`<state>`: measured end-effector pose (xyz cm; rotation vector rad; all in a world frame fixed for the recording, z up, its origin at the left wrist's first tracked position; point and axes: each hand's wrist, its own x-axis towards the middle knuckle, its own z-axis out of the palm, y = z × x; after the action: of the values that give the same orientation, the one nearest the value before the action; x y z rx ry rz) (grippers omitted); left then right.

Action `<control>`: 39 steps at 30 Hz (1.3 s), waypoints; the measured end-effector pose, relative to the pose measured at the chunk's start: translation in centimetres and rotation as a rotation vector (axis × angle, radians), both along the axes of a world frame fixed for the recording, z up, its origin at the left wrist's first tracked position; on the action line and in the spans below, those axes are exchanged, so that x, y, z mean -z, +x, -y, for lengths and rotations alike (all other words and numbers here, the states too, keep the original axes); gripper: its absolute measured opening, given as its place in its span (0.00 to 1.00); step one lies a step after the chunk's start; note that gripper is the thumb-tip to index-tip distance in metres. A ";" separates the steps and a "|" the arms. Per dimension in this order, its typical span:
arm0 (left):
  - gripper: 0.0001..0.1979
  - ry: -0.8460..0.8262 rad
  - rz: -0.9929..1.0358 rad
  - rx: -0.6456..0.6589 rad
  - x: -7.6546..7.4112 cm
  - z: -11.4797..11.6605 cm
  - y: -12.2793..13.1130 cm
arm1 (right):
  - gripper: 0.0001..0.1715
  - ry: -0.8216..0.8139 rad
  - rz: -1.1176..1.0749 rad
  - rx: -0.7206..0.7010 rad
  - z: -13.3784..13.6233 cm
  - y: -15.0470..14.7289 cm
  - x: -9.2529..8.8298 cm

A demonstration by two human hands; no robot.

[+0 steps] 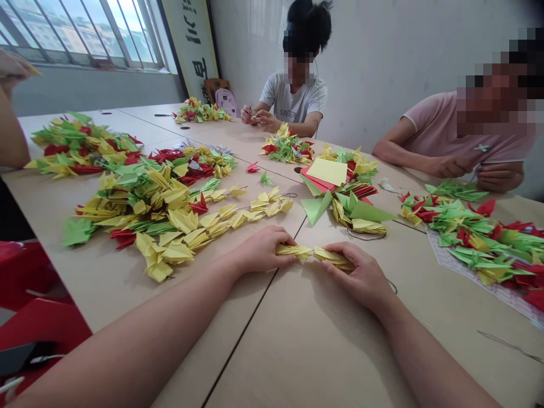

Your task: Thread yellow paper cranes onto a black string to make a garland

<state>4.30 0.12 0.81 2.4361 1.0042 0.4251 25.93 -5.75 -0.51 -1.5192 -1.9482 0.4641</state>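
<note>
Both my hands rest low over the table in front of me, a short gap between them. My left hand (266,249) is closed around a string of folded yellow paper pieces (302,251), which look like paper cranes. In my right hand (361,275) is another bunch of folded yellow paper (334,258), gripped between thumb and fingers. The two bunches nearly meet at a thin thread. A dark cord (392,287) loops out beside my right hand. Left of my hands lie strings of yellow folded paper (221,222).
A big pile of paper cranes (140,192) covers the table's left side. Colored paper squares (327,171) sit ahead of my hands. More cranes (476,235) lie at right, near a loose cord (510,344). Two people (297,96) work opposite; another person's arm shows at far left.
</note>
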 end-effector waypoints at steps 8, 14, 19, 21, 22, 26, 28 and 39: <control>0.15 -0.011 0.016 0.038 0.1 0.0 0.1 | 0.13 0.026 0.038 -0.032 0.0 -0.1 0.1; 0.15 -0.053 0.027 0.002 -0.1 0.0 0.0 | 0.14 0.015 0.045 -0.021 -0.1 0.0 0.2; 0.14 -0.061 0.032 -0.018 0.0 -0.1 0.1 | 0.14 0.017 0.032 -0.015 -0.1 0.0 0.3; 0.14 -0.049 0.031 -0.006 0.1 -0.1 0.1 | 0.14 0.026 0.029 0.004 -0.1 -0.1 0.3; 0.14 -0.045 0.027 0.002 0.1 -0.1 0.1 | 0.13 0.033 0.027 0.018 0.0 -0.1 0.3; 0.13 -0.041 0.012 0.019 0.1 0.0 0.2 | 0.13 0.055 0.037 0.011 0.0 -0.1 0.3; 0.13 -0.042 0.017 0.021 0.0 0.0 0.2 | 0.13 0.057 0.052 -0.018 0.0 -0.1 0.3; 0.13 -0.074 0.058 -0.006 0.1 -0.2 -0.1 | 0.13 0.052 0.039 -0.027 -0.1 0.0 0.3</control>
<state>4.24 0.33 0.66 2.3424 0.9858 0.4500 25.92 -5.63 -0.82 -1.4810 -1.9980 0.3946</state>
